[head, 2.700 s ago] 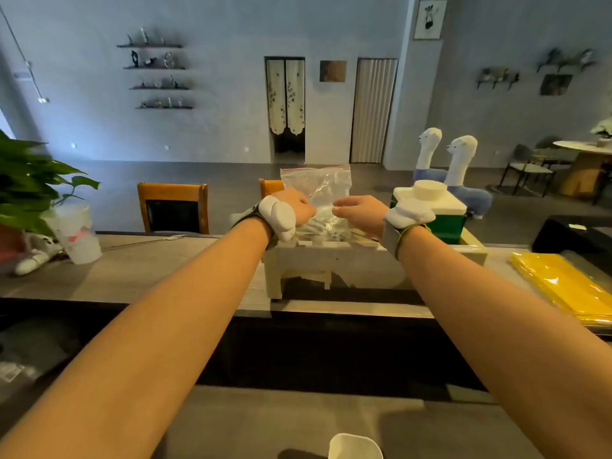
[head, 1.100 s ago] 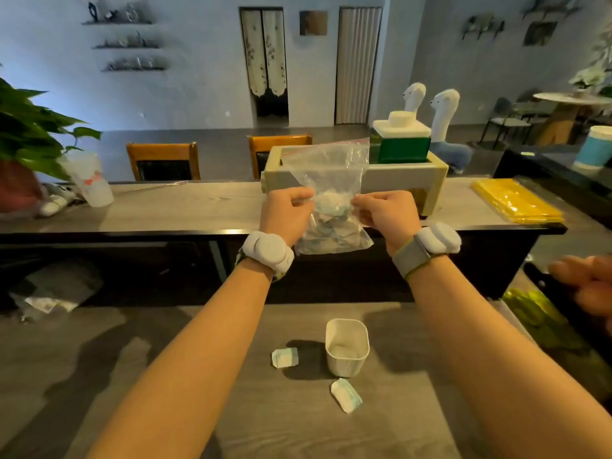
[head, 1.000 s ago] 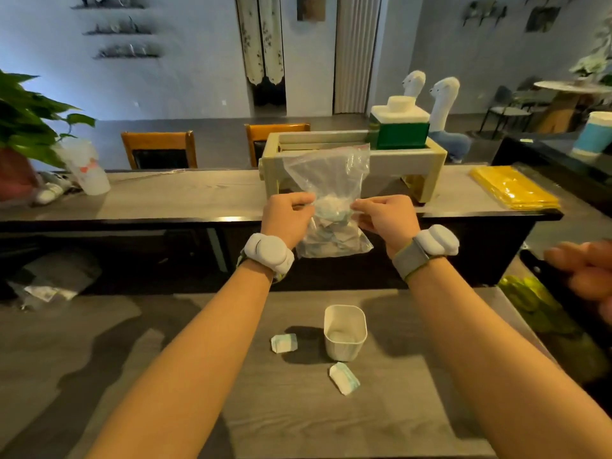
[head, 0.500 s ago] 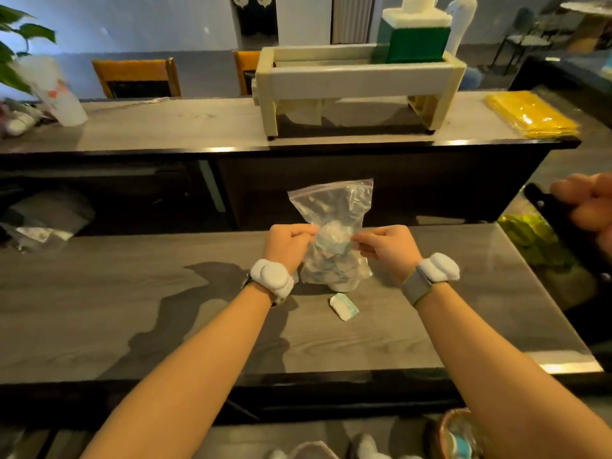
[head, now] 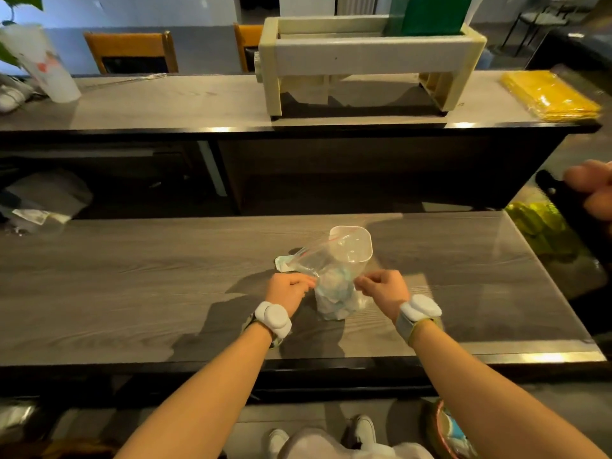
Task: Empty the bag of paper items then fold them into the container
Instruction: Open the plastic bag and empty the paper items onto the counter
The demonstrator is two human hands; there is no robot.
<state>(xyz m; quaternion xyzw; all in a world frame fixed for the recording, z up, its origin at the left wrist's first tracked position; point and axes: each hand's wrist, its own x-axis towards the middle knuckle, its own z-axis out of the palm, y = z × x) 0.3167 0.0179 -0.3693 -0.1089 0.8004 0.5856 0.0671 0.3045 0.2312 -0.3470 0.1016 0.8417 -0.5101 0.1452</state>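
Observation:
A clear zip bag with a red seal strip rests on the near grey table, its bottom full of white and pale-blue paper items. My left hand pinches the bag's left side and my right hand pinches its right side. Just behind the bag stands a small white container, seen partly through the plastic. One folded paper item lies on the table to the left of the bag's upper end.
A higher counter behind the table carries a cream rack, a green box, a plastic cup and yellow sheets. Another person's hand holds a dark object at the right edge. Chairs stand beyond the counter.
Both hands brought the bag from the counter rack down to the near table. It now rests there with its top tipped away toward the container.

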